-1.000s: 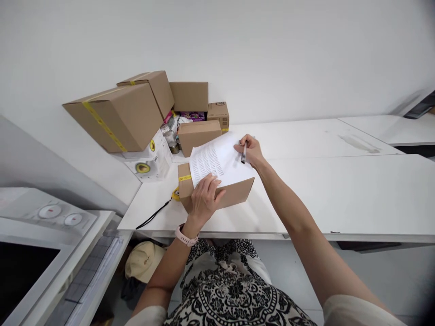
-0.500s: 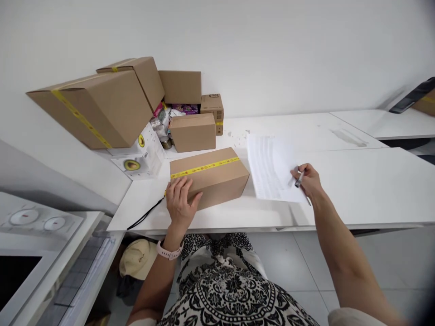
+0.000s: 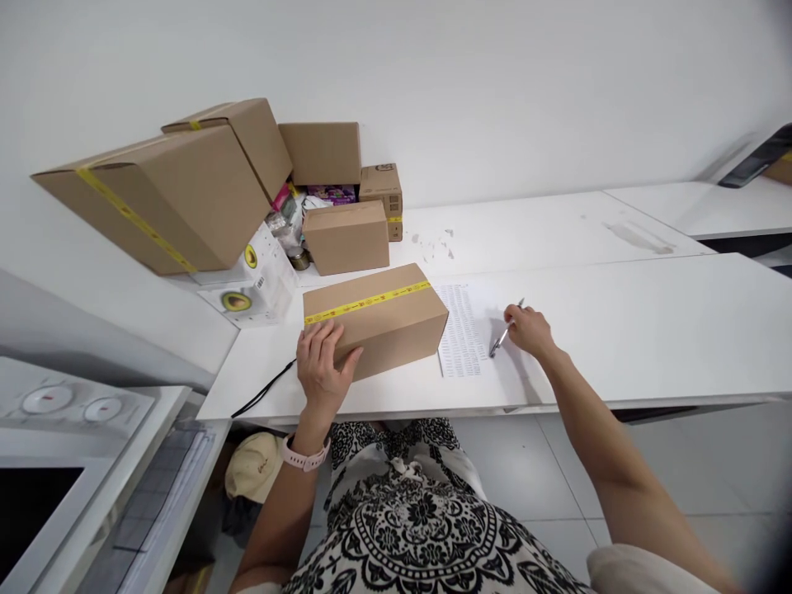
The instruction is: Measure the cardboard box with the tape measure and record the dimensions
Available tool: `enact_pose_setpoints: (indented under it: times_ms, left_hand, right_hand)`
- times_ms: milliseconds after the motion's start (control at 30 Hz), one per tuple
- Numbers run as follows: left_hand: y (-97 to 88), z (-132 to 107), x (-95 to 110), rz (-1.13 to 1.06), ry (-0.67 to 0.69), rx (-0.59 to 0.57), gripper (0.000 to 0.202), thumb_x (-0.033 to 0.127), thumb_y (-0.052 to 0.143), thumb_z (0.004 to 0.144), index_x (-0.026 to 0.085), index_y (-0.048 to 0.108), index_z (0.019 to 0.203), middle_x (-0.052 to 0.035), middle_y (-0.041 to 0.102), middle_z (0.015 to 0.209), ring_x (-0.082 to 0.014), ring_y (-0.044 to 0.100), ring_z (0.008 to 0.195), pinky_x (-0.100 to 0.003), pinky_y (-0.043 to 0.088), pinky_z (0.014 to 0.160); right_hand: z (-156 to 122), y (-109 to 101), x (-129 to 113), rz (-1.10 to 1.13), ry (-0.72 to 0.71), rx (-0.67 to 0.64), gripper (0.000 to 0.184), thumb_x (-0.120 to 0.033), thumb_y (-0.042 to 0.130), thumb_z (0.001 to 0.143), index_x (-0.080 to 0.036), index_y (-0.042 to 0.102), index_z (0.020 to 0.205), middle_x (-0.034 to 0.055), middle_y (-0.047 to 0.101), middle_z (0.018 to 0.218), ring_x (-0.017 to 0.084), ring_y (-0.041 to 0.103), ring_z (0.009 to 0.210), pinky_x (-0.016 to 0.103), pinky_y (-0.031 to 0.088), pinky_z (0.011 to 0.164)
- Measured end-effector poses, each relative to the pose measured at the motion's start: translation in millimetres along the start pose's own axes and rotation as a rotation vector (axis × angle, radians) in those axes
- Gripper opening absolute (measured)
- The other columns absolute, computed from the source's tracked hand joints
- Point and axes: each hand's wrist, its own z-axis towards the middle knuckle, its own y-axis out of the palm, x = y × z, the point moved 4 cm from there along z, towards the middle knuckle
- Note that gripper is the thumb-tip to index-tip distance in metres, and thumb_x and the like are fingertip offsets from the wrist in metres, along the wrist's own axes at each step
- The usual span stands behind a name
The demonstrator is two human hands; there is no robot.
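Note:
A cardboard box (image 3: 402, 330) with yellow printed tape along its top lies on the white table. My left hand (image 3: 322, 363) rests on its near left edge, fingers laid over the top and thumb against the front side. To the right of the box is a printed paper sheet (image 3: 459, 338), covered in rows of small text; its left edge meets the box. My right hand (image 3: 530, 330) is closed around a silver pen (image 3: 501, 340), held at a slant over the sheet. The pen's lower end is at or close to the paper; contact is unclear.
Large taped boxes (image 3: 186, 198) are stacked at the left on avocado-printed cartons (image 3: 247, 289). Behind stand an open carton (image 3: 325, 153) of packaged goods and a smaller box (image 3: 346, 239). A black cord (image 3: 263, 392) lies near the front edge. A white appliance (image 3: 74, 412) is lower left.
My right hand has moved left and brought the paper with it, down flat against the box's right side. The pen has turned to point down-left. My left hand stays on the box.

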Motion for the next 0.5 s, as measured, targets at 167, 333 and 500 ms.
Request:
enact_pose_setpoints:
  times_ms: [167,333,500]
  left_hand:
    - [-0.3,-0.3,0.7,0.005,0.006,-0.004,0.043,0.037,0.074,0.087,0.015,0.066,0.122,-0.0162,0.071,0.124,-0.0318,0.060,0.124,-0.053,0.043,0.111]
    - [1.6,-0.3,-2.0,-0.008,-0.016,-0.022,0.043,0.038,0.074,0.087,0.016,0.066,0.122,-0.0160,0.071,0.125,-0.0325,0.059,0.125,-0.054,0.041,0.113]
    - [-5.3,-2.6,-0.6,-0.079,-0.129,-0.085,0.047,0.038,0.072,0.088,0.019,0.061,0.129,-0.0178,0.062,0.136,-0.0333,0.052,0.135,-0.055,0.038,0.115]
  right_hand:
    - [-2.2,12.7,-21.0,-0.052,-0.087,-0.048,0.044,-0.004,0.045,0.083,-0.020,0.065,0.119,0.0133,0.070,0.103,0.029,0.056,0.101,0.035,0.040,0.079]
    - [-3.0,12.2,-23.4,-0.005,-0.050,-0.048,0.064,-0.006,0.042,0.087,-0.025,0.052,0.147,0.0159,0.068,0.109,0.031,0.058,0.101,0.038,0.045,0.076]
    - [-5.1,1.0,-29.0,0.106,0.024,0.000,0.067,-0.007,0.039,0.086,-0.019,0.047,0.152,0.0197,0.069,0.108,0.035,0.059,0.101,0.046,0.049,0.079]
